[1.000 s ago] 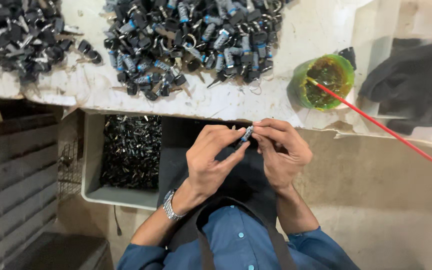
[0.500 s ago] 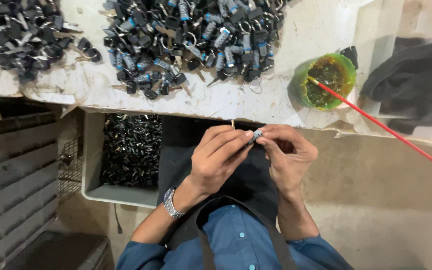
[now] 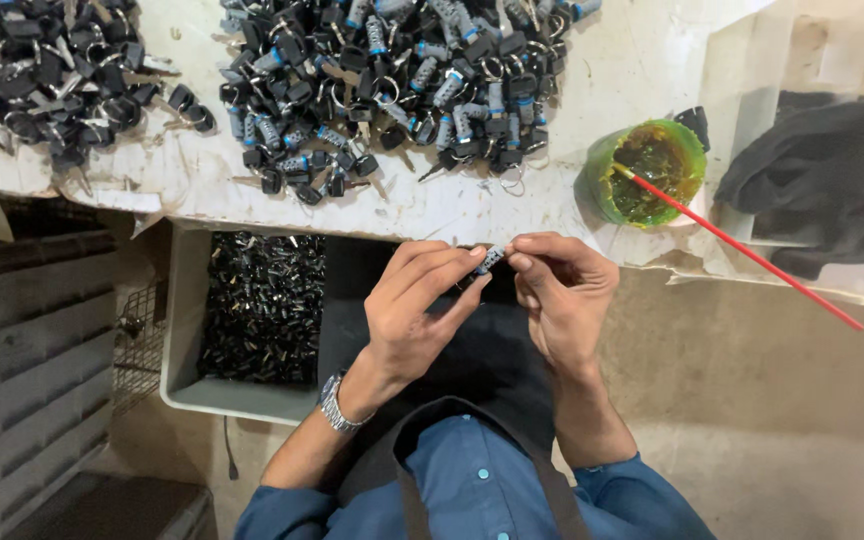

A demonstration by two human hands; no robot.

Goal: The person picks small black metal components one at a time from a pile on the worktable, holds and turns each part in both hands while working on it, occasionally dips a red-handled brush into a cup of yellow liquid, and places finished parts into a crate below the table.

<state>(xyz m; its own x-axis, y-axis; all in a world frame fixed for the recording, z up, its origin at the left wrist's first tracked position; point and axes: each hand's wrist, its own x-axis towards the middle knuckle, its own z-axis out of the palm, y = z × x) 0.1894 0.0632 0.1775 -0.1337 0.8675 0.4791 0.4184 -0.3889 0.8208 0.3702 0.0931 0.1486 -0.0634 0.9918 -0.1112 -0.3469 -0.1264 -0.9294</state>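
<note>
While both hands meet just below the surface (image 3: pixel 592 75) edge, a small metal part (image 3: pixel 492 259) sits pinched between them.
Left hand (image 3: pixel 414 315) and right hand (image 3: pixel 562 292) each close a fingertip grip on it; a green cup (image 3: pixel 647 172) with a red stick (image 3: pixel 742 247) stands nearby.
</note>
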